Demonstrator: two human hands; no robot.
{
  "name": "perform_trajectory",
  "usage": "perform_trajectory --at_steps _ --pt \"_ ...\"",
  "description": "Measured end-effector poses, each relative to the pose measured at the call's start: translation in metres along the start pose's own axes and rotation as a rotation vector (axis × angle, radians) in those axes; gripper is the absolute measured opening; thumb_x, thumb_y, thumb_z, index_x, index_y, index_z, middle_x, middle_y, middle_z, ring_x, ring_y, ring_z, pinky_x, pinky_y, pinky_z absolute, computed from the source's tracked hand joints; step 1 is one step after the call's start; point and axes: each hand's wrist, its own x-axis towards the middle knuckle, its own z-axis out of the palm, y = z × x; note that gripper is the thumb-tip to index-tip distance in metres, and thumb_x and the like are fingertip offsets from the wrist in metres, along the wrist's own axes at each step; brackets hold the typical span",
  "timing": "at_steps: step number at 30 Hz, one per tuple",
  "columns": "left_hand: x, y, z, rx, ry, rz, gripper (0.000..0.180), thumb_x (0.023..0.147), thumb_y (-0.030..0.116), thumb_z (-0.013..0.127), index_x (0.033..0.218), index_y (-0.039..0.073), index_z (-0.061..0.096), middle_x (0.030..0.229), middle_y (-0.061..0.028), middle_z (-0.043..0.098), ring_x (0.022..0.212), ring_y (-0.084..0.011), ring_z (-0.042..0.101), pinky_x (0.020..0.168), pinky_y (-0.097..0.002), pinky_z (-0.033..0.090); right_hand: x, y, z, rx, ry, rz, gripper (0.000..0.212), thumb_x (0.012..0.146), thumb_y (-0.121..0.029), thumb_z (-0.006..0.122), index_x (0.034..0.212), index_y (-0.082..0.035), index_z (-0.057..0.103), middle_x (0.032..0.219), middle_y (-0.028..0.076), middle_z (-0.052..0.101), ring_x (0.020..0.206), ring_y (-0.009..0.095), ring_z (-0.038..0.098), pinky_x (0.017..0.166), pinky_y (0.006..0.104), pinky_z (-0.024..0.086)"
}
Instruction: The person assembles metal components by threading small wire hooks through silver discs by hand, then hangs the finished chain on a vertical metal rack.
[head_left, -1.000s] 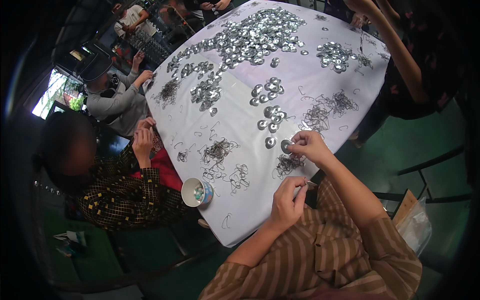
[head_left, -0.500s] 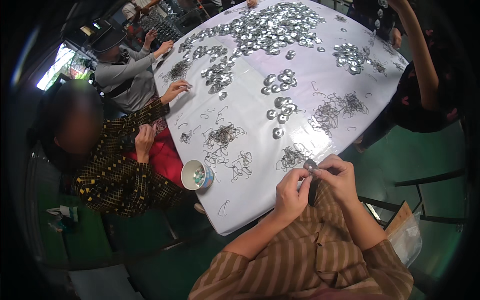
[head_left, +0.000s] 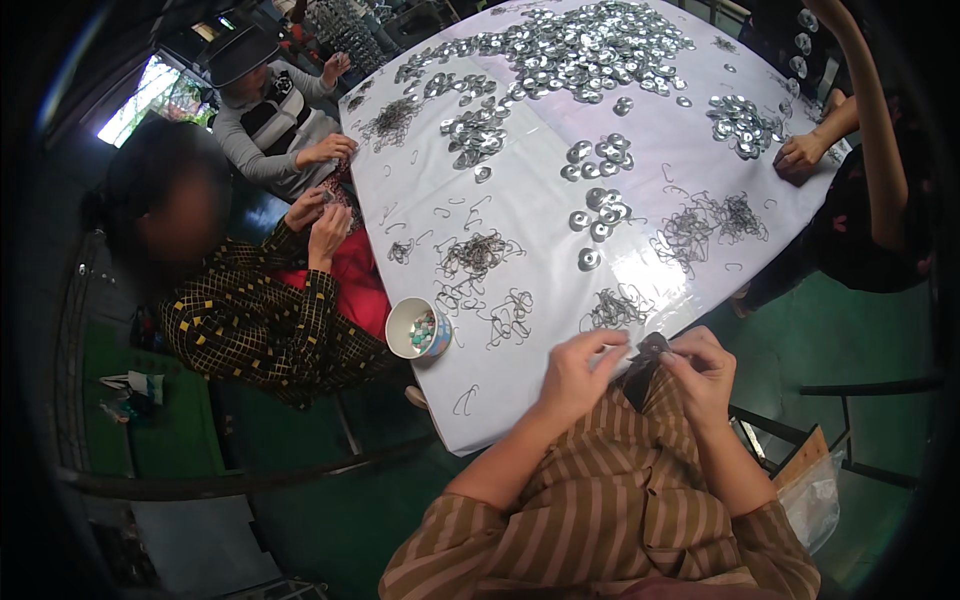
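Note:
Near the table's front edge, my right hand pinches a small round metal disc between thumb and fingers; its underside looks dark. Just left of the disc is my left hand, thumb and forefinger a little apart, with nothing visible between them. Its fingertips are close to a small heap of thin wire hooks on the table. Beyond that heap, several shiny discs with raised centres lie in a loose group.
The white-covered table bears a large disc pile, more hook heaps and a paper cup with small coloured pieces. Two people sit along the left side, one holding something small. A person's hand rests at the right edge.
My left hand has come away from the disc, which stays in my right hand. The left neighbour's hand has drawn back from the table. A hand now rests on the table at right.

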Motion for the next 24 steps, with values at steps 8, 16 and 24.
perform_trajectory --at_steps 8,16,24 --pt "0.031 -0.087 -0.058 0.852 0.145 -0.26 0.01 0.077 0.011 0.062 0.077 0.001 0.061 0.085 -0.0126 0.059 0.08 -0.0307 0.057 0.072 -0.0409 0.046 -0.004 0.003 -0.006 0.087 -0.029 -0.003 0.01 0.071 0.004 0.068 0.081 0.003 0.067 0.079 0.007 0.059 0.073 0.012 0.054 0.067 0.0228 0.041" --pt "0.042 -0.086 -0.062 0.524 0.121 -0.247 0.011 0.077 0.01 0.063 0.082 0.001 0.063 0.074 -0.0105 0.062 0.066 -0.0223 0.059 0.063 -0.0332 0.047 -0.002 0.003 -0.009 0.103 -0.015 0.021 0.009 0.072 0.004 0.068 0.081 0.003 0.067 0.079 0.007 0.059 0.073 0.012 0.055 0.066 0.0228 0.042" --pt "0.043 -0.092 -0.066 0.122 -0.013 -0.375 0.011 0.08 0.009 0.062 0.084 -0.001 0.064 0.068 -0.0021 0.062 0.06 -0.0068 0.054 0.055 -0.0211 0.043 0.002 0.002 -0.008 0.123 -0.04 0.048 0.007 0.074 0.002 0.068 0.08 0.003 0.066 0.078 0.007 0.06 0.071 0.012 0.056 0.066 0.0228 0.043"
